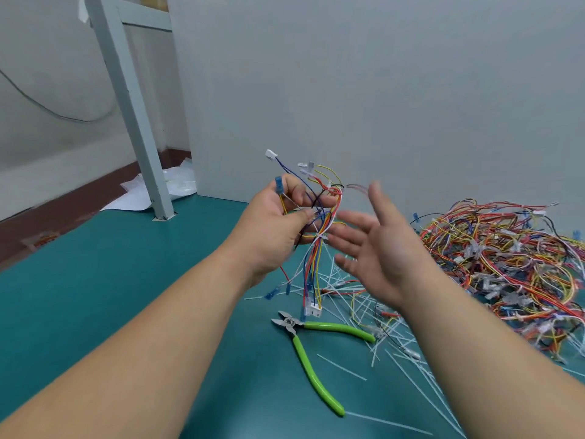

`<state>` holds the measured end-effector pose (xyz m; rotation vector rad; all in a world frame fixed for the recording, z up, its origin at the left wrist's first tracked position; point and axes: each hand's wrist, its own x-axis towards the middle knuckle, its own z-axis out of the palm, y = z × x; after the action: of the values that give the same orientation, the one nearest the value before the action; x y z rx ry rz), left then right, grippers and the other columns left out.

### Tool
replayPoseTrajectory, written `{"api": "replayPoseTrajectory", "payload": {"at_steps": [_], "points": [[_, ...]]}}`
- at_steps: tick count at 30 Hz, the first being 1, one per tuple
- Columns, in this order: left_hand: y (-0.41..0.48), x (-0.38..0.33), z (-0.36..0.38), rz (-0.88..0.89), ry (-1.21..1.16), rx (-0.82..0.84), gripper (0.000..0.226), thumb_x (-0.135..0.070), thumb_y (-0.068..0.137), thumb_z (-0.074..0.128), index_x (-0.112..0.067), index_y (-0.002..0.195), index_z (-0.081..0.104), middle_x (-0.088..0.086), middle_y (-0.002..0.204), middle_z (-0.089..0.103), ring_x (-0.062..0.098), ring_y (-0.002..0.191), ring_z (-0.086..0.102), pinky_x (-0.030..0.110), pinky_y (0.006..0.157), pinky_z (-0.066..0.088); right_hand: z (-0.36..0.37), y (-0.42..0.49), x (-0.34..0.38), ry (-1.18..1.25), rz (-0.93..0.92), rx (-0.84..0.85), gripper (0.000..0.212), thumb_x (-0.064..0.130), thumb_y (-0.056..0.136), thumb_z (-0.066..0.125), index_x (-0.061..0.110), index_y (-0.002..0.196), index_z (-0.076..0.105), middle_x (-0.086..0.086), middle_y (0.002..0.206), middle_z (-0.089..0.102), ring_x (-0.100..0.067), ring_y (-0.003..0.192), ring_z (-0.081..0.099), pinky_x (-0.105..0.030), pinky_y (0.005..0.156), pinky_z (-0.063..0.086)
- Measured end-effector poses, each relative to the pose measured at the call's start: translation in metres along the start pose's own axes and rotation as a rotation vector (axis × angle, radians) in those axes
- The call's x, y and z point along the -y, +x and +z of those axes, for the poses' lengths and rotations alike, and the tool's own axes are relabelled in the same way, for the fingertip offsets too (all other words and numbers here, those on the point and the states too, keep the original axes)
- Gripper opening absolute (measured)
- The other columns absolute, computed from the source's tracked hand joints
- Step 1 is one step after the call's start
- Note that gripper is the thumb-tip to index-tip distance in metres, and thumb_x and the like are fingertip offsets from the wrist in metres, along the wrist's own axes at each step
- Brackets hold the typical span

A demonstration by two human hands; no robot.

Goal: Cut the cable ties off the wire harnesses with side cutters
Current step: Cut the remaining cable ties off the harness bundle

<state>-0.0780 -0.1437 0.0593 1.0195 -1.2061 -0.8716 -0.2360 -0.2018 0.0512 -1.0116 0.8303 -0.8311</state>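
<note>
Above table — left hand: grip pinching wire harness
Right hand: grip spread, holding nothing
Side cutters: on table — untouched

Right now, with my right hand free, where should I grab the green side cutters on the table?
Probably by the two green handles, midway along, with the right hand coming down from the near side. The side cutters lie flat, handles splayed toward you, jaws pointing away to the left.

Raised left hand with fingers curled; right hand beside it, fingers spread
</note>
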Motion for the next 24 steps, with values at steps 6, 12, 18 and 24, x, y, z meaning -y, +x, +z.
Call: {"api": "replayPoseTrajectory", "payload": {"at_steps": [6, 12, 18, 24], "points": [[0.002, 0.006, 0.008, 0.057, 0.21, -0.007, 0.034, 0.014, 0.096, 0.05, -0.015, 0.079, 0.047, 0.008, 0.087, 0.069, 0.01, 0.071, 0.06, 0.023, 0.064, 0.044, 0.03, 0.023, 0.045, -0.123, -0.003, -0.03, 0.028, 0.048, 0.096, 0.063, 0.021, 0.095, 0.064, 0.003, 0.071, 0.06, -0.01, 0.052, 0.055, -0.022, 0.053, 0.043], [-0.008, 0.022, -0.012, 0.03, 0.295, -0.126, 0.012, -0.009, 0.088, 0.076, -0.021, 0.087, 0.073, -0.012, 0.092, 0.077, 0.002, 0.078, 0.068, 0.017, 0.066, 0.051, 0.021, 0.03, 0.076, -0.204, -0.227, -0.036, 0.014, 0.024, 0.101, 0.059, 0.021, 0.089, 0.065, 0.005, 0.061, 0.044, -0.011, 0.055, 0.043, -0.026, 0.052, 0.03], [-0.011, 0.042, -0.04, 0.077, 0.432, -0.65, 0.022, -0.036, 0.086, 0.077, -0.038, 0.101, 0.062, -0.015, 0.102, 0.067, 0.004, 0.088, 0.064, 0.022, 0.075, 0.05, -0.005, 0.015, 0.106, -0.134, -0.356, 0.103, 0.019, 0.028, 0.104, 0.051, 0.024, 0.096, 0.068, 0.01, 0.061, 0.04, -0.007, 0.054, 0.043, -0.026, 0.058, 0.032], [-0.001, 0.046, -0.026, -0.132, 0.596, -0.336, 0.106, -0.051, 0.08, 0.08, -0.039, 0.159, 0.01, -0.011, 0.165, 0.018, 0.01, 0.149, 0.025, 0.032, 0.12, 0.026, -0.01, -0.001, 0.123, 0.058, -0.352, 0.239, 0.024, 0.033, 0.102, 0.052, 0.02, 0.089, 0.067, 0.006, 0.065, 0.031, -0.012, 0.058, 0.041, -0.027, 0.058, 0.036]]}}
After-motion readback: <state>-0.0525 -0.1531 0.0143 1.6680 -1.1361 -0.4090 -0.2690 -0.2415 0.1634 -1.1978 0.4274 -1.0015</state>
